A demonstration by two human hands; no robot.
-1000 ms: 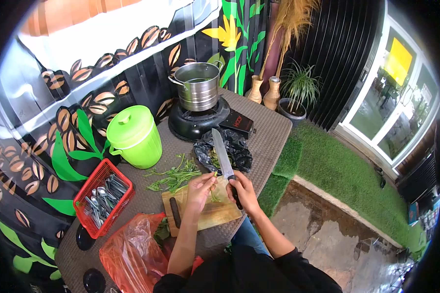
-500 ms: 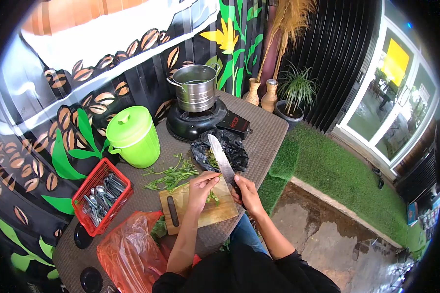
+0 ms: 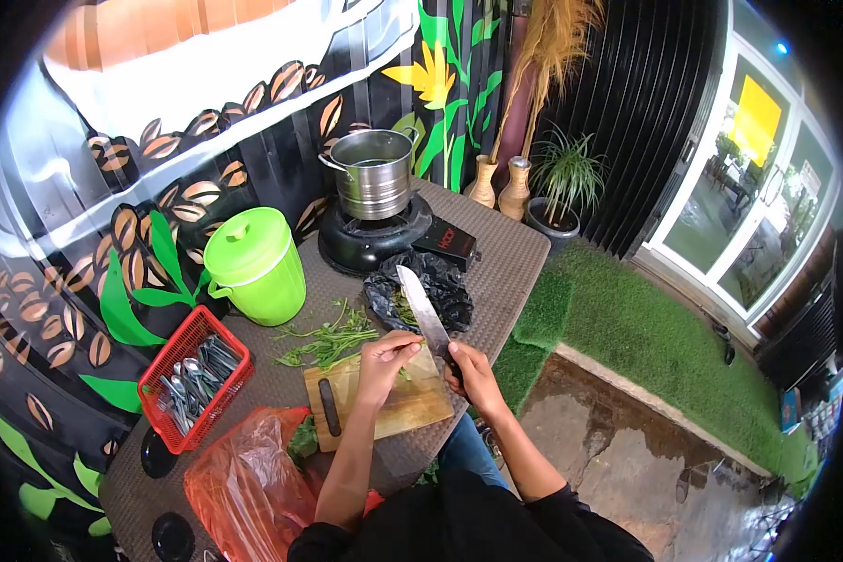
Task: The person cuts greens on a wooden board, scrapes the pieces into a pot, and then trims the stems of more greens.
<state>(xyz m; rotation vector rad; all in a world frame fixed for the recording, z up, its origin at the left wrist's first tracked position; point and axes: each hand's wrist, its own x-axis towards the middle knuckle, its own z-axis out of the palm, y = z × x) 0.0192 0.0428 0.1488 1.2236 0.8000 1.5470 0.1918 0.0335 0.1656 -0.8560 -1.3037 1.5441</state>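
Observation:
My right hand is wrapped round the dark handle of a large knife, its blade pointing up and away from me. Beside the blade, my left hand is closed in a pinch on a thin green stem, mostly hidden by the fingers. Both hands are above a wooden cutting board with a dark handle slot. Leafy green stems lie on the table just past the board. Behind the knife, a crumpled black plastic bag lies open with some greens in it.
A steel pot of liquid stands on a black portable stove. Leftward are a lidded green bucket, a red basket of cutlery and an orange plastic bag. The table's edge runs along the right.
Less of the green stem and leaf shows below my hands than before. Both hands and the knife have barely moved; the view has shifted slightly.

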